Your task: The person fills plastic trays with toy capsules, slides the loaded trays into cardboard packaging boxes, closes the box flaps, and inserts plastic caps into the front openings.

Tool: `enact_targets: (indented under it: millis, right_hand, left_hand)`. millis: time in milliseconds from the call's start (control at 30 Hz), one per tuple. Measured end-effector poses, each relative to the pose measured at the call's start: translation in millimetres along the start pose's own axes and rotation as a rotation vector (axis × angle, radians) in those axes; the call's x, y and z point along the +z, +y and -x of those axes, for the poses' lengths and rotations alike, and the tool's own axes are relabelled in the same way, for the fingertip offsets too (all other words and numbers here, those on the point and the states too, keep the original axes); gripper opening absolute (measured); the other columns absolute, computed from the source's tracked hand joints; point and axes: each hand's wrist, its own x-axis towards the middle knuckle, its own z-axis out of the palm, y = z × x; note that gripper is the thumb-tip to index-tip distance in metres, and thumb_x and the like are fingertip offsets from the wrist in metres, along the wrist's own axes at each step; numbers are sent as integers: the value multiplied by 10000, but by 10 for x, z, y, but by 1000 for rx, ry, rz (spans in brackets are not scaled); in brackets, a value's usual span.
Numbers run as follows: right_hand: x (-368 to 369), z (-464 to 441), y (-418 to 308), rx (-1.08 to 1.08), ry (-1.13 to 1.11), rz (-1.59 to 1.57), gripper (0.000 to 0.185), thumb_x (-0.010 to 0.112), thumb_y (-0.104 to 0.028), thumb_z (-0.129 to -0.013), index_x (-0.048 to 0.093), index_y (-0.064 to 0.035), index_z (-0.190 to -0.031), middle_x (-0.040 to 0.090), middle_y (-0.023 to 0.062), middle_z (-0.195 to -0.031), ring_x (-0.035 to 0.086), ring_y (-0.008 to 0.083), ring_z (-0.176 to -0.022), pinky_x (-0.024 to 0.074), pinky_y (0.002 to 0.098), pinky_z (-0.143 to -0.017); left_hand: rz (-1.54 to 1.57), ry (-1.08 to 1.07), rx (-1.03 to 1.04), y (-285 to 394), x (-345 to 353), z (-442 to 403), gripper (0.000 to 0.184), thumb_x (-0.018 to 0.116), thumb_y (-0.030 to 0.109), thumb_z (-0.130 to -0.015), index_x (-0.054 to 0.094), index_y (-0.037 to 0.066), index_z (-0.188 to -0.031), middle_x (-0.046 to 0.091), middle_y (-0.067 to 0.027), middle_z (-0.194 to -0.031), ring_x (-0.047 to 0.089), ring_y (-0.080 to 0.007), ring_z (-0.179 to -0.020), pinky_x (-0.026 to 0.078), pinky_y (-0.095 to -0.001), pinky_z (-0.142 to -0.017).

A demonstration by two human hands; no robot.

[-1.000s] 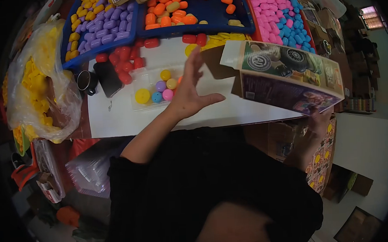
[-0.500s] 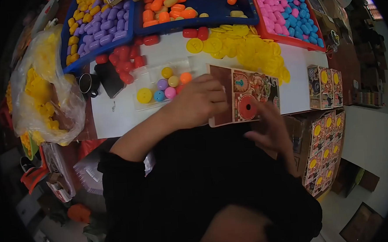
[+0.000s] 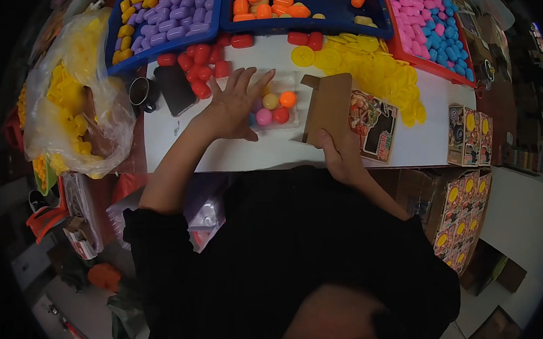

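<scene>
My left hand (image 3: 234, 107) is open, fingers spread, above the left part of a clear plastic tray (image 3: 292, 123). Several coloured balls lie in it, among them an orange ball (image 3: 288, 99), a pink ball (image 3: 264, 116) and a red ball (image 3: 280, 115); my fingers hide part of the tray. In my right hand (image 3: 343, 156) is a cardboard box (image 3: 331, 102), tilted, with a plain brown side toward me and my thumb on its lower edge. A printed panel with a dark cut-out (image 3: 373, 127) shows just right of it; whether it belongs to the same box I cannot tell.
Behind are red capsules (image 3: 202, 73), a heap of yellow discs (image 3: 377, 72), blue bins (image 3: 307, 24) and a red bin (image 3: 426, 66) of coloured capsules. A black mug (image 3: 143, 93), a phone (image 3: 175, 88) and a plastic bag (image 3: 75, 118) stand left. Printed boxes (image 3: 463, 135) are stacked right.
My left hand has left the box and spread out over the tray. My right hand has closed on the box, which now shows plain brown cardboard. The whole view has shifted somewhat.
</scene>
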Motion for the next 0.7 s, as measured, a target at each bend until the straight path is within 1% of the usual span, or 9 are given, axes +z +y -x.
enact_targets:
  millis: [67,133,300,367,467,567,633,667,700]
  right_hand:
    - [35,-24,-18,-41,32,15,119,458,-51,-860,514,34,-920,580,116,-716,581,193,-639,455,309,-590]
    - [44,-29,-47,-45,50,7,125,456,-54,-861,518,33,-927,586,113,-724,582,191,-649,456,305,-601]
    - [27,-10,-81,-29,51,3,149,453,-62,-865,535,32,-947,599,102,-746,583,177,-672,459,295,-624]
    - [16,-11,-77,52,-15,-36,229,494,-85,-855,477,27,-1054,577,158,-876,577,253,-776,458,349,-700]
    - [69,-13,-76,14,-65,-63,244,496,-87,-852,475,27,-1067,577,156,-882,578,256,-781,459,346,-707]
    - [173,-43,-126,-11,-82,-53,244,497,-89,-849,477,24,-1064,572,157,-884,580,254,-789,460,348,-705]
    - [253,-85,-189,-60,-95,-44,242,498,-89,-846,477,22,-1060,569,157,-885,580,258,-792,460,351,-704]
    - [297,-112,-218,-107,-105,-38,240,500,-90,-843,478,19,-1057,566,158,-887,580,263,-795,461,355,-702]
    - [353,-133,-247,-111,-112,-37,240,500,-90,-843,478,19,-1057,566,158,-887,580,263,-795,461,355,-702]
  left_hand:
    - [23,-16,-14,-7,-15,-4,1292,866,282,-441,45,218,-1437,252,-153,-1380,280,-365,-1270,207,-704,-951]
    - [125,-28,24,-91,-23,9,1215,810,185,-503,34,228,-1436,299,-161,-1330,260,-364,-1265,145,-712,-972]
    - [186,49,153,-179,16,99,1188,780,156,-486,70,194,-1437,351,-151,-1267,303,-344,-1232,180,-678,-973]
    - [207,70,192,-157,-7,99,1180,775,153,-481,84,185,-1437,362,-147,-1255,310,-337,-1227,188,-665,-974]
    - [236,78,254,-96,-8,77,1182,787,161,-473,101,187,-1435,364,-144,-1261,312,-331,-1232,188,-649,-979]
    - [199,50,289,-134,56,47,1210,820,211,-465,97,190,-1436,342,-143,-1295,306,-335,-1239,182,-647,-983]
    - [189,129,350,-179,113,50,1242,856,327,-448,107,188,-1430,311,-148,-1331,298,-344,-1249,181,-666,-966]
    - [188,135,343,-219,108,52,1242,856,327,-448,107,188,-1430,311,-148,-1331,298,-344,-1249,181,-666,-966]
    - [244,154,386,-272,106,57,1215,849,384,-461,133,177,-1420,298,-157,-1341,299,-348,-1247,202,-637,-978]
